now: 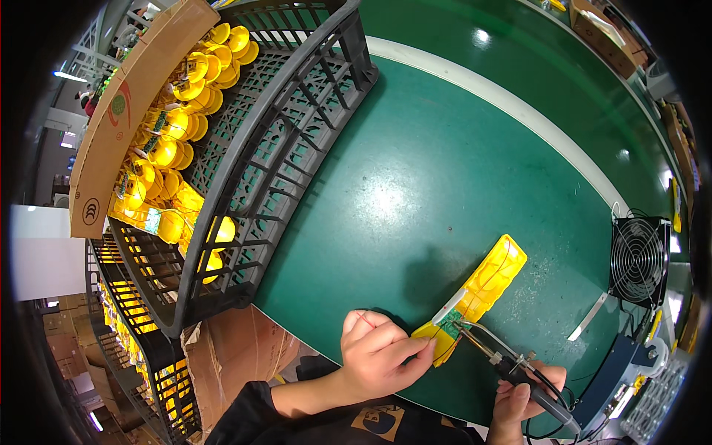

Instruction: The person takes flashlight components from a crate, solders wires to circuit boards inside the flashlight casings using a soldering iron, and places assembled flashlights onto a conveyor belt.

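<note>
A long yellow plastic housing (493, 274) lies slanted on the green work surface, with thin wires along it. Near its lower end sits a small green circuit board (450, 320), beside a whitish strip. My left hand (386, 352) is closed, thumb and forefinger pinched at the housing's near end. A thin red wire (363, 319) shows at its curled fingers; whether the pinch also grips the housing, I cannot tell. In my right hand (526, 393) is a soldering iron (512, 367) with a curved feed tube alongside. Its tip reaches the circuit board.
At left, a black plastic crate (297, 141) holds several yellow parts (174, 126) and a cardboard strip (141, 96). Another crate (159, 371) stands below it. A black fan (639, 259), a blue device (612, 382) and cables line the right side. A pale curved edge (504, 100) borders the surface.
</note>
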The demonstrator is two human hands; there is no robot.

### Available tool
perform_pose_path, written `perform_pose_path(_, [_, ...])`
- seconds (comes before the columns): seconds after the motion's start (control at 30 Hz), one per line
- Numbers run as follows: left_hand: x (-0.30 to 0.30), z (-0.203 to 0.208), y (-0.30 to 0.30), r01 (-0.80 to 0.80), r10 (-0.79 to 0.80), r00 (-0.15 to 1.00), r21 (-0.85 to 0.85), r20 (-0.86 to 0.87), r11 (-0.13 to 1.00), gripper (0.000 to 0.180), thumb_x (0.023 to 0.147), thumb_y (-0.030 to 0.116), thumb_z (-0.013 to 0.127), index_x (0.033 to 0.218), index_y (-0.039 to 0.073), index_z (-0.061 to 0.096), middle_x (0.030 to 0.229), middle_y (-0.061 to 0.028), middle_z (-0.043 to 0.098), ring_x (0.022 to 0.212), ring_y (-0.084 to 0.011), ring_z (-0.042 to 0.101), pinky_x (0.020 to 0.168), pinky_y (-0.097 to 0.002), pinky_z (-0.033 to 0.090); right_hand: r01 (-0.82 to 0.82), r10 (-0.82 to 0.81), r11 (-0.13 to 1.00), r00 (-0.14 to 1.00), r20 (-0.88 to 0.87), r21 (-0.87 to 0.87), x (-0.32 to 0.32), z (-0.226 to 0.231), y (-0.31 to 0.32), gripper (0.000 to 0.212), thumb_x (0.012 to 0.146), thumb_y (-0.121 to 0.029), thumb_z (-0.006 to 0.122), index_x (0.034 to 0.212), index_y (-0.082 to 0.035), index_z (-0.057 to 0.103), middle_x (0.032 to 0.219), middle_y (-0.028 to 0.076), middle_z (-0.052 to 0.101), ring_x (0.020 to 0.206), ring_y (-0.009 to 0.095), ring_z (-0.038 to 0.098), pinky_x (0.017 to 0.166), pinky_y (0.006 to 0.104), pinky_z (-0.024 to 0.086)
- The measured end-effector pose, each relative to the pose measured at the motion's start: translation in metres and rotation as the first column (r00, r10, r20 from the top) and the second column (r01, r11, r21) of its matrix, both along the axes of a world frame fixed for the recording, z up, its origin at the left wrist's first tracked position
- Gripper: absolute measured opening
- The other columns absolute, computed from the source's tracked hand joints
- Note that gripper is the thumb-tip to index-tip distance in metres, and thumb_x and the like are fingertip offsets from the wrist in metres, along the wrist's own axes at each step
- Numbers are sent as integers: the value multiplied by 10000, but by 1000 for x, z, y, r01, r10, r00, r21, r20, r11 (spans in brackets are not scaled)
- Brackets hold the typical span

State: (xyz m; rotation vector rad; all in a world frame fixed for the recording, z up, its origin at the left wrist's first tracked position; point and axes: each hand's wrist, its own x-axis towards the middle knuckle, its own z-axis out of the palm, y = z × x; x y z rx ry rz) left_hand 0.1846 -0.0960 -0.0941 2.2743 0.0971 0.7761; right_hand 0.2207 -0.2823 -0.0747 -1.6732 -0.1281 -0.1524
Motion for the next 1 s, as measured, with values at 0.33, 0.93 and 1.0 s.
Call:
perform_pose_path(0.33, [-6,6,1,-7,10,996,40,-92,999,215,471,53,719,660,112,635,619,27,459,596,-150,433,540,-271,311,23,-24,999,1000,15,36,0,-2,-4,439,768,-385,606,817,-29,354,549,45,439,399,65,417,389,158,369])
perform_pose_path(0.93, [-36,16,16,110,-167,966,-271,-195,956,110,680,34,650,788,52,646,827,-52,619,849,-238,528,818,-363,405,54,-66,983,996,66,176,1,-3,-18,381,783,-317,595,837,-13,373,598,58,437,422,89,436,395,173,383])
perform_pose_path(1.0, [-35,14,16,148,-202,961,-265,-188,953,118,679,38,655,795,58,649,819,-42,622,847,-233,530,818,-365,404,55,-67,985,996,64,166,1,0,-16,386,777,-328,598,833,-14,380,600,57,441,415,85,435,378,173,372])
